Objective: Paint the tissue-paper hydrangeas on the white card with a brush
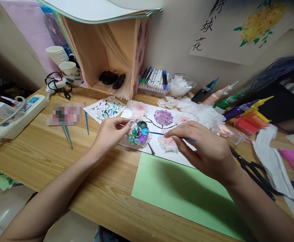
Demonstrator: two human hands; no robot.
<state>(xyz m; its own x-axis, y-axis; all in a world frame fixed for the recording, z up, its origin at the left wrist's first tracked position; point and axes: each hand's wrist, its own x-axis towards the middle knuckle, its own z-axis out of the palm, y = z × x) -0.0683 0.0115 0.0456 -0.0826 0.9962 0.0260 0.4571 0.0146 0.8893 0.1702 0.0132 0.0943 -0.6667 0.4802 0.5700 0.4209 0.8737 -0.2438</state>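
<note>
Item quantities at the one bench: left hand, one; right hand, one; paint palette, one; blue-handled paintbrushes, two; scissors, one pair; floral sheet, one, bearing one purple blossom and at least three pink blossoms; paint-speckled sheet, one; green sheet, one; squeeze bottles, at least four; transparent bowl, one; power strip, one; open-fronted box, one; wall poster, one. Markers and nested paper cups sit too close for exact counting.

My left hand holds a paint-stained, flower-shaped plastic palette; my right hand, a slim blue paintbrush, tip at turquoise paint.
</note>
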